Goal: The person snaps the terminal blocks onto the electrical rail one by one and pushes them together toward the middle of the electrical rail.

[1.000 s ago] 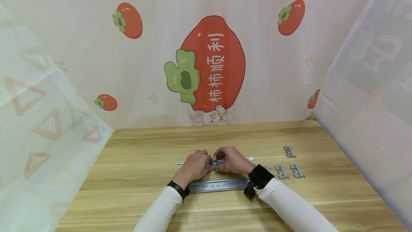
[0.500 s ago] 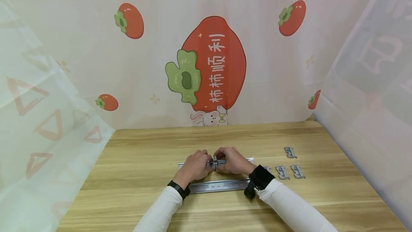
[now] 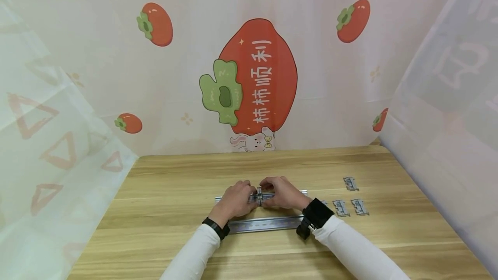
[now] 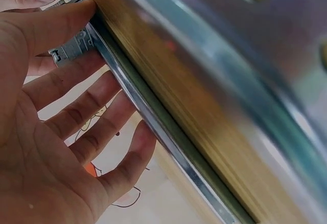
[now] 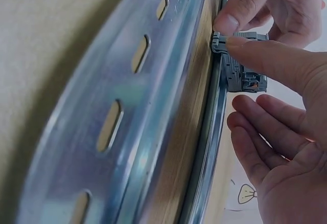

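Observation:
Grey terminal blocks [image 3: 259,196] stand across the far metal DIN rail [image 3: 218,199], between my two hands; how many there are is unclear. My left hand [image 3: 235,198] holds them from the left, its thumb [image 4: 66,24] and index finger on the block's ends and its other fingers spread along the rail. From the right, my right hand [image 3: 283,192] has its thumb [image 5: 255,52] on the near end of the block [image 5: 245,75], with the fingers curved round towards the far end. Its lower fingers are loosely bent below the block in the right wrist view.
A wider slotted metal rail [image 3: 264,224] lies nearer, under the wrists. Loose terminal blocks lie to the right: one farther back [image 3: 350,183], a pair of blocks [image 3: 341,208] nearer, and another block [image 3: 324,203] partly behind the right wrist. Printed cloth [image 3: 175,98] hangs behind the wooden table [image 3: 163,185].
My right hand has shifted very slightly to the right. The left hand, the rails and the loose blocks look unmoved.

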### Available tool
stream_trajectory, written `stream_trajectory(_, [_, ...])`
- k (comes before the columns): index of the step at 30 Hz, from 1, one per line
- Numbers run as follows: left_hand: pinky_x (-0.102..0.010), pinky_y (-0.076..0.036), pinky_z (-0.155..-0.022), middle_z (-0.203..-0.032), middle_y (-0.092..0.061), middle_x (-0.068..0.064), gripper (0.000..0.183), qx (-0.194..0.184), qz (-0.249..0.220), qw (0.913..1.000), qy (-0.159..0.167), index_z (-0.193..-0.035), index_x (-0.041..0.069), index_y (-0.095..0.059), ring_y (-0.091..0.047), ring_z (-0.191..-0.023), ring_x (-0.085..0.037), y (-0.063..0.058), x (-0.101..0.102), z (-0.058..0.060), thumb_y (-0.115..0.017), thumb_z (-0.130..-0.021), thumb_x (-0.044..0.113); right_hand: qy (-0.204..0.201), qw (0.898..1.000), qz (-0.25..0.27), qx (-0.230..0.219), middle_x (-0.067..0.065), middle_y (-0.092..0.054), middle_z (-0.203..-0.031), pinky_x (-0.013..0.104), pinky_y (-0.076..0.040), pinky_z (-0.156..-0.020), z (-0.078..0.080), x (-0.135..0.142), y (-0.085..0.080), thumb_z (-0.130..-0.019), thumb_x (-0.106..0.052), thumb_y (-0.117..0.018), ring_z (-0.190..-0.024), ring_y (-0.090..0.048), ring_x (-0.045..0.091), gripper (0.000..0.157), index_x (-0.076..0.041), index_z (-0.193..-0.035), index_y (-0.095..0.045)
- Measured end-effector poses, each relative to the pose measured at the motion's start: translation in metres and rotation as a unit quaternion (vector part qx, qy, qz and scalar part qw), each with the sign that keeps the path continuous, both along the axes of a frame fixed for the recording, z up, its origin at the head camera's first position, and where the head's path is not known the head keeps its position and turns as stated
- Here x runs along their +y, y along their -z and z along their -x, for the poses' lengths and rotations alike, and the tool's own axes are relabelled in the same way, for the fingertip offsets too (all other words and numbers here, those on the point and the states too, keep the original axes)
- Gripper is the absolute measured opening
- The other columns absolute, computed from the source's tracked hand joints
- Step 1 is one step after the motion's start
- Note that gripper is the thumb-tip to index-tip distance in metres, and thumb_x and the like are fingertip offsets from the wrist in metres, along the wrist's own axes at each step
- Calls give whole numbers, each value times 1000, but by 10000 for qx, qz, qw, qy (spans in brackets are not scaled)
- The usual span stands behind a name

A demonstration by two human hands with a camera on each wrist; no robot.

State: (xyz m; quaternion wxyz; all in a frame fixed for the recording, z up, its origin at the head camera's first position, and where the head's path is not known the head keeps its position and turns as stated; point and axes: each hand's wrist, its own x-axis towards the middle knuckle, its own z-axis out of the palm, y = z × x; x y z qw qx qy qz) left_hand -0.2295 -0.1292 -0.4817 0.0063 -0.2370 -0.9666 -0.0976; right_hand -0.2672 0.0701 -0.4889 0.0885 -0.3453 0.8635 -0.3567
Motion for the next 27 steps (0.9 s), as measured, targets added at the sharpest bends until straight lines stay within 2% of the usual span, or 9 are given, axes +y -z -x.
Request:
stream_trajectory(8, [-35, -43, -64, -88, -50, 5, 33, 47, 139, 9999, -39, -104, 16, -66, -49, -82, -15, -1, 2, -1, -66, -80, 39, 157, 9997, -154, -44, 4, -61, -111, 31, -43, -85, -2, 7, -5, -69, -27, -79, -102, -58, 19, 60, -5, -119, -55])
stream_trajectory(14, [-35, -43, -63, -86, -49, 5, 33, 81, 252, 9996, -70, -104, 16, -67, -48, -80, -15, 0, 3, 0, -66, -80, 39, 343, 9987, -358, -102, 5, -60, -113, 33, -42, -88, 4, 29, -14, -67, -28, -80, -105, -56, 22, 65, -4, -121, -54])
stream_trajectory(18, [-35, -42, -63, -85, -49, 6, 32, 100, 221, 9997, -71, -103, 16, -67, -48, -79, -14, 0, 3, 0, -66, -80, 39, 634, 9961, -614, 19, 8, -59, -115, 39, -41, -89, 12, 60, -25, -66, -21, -80, -107, -54, 27, 64, -2, -121, -54])
stream_trajectory(21, [-35, -42, -63, -84, -49, 6, 32, 113, 195, 9997, -78, -103, 17, -68, -47, -78, -14, 1, 2, 0, -66, -80, 38, 803, 9918, -939, 317, 15, -57, -116, 43, -41, -88, 22, 89, -33, -67, -16, -78, -107, -53, 32, 63, 1, -121, -52])
stream_trajectory(27, [-34, -41, -62, -84, -49, 6, 29, 162, 158, 9997, -52, -101, 17, -69, -47, -77, -14, 1, 1, -1, -66, -80, 37, 1103, 9749, -1793, 727, 26, -51, -120, 48, -38, -90, 35, 146, -45, -65, -12, -78, -110, -48, 42, 70, 8, -124, -46])
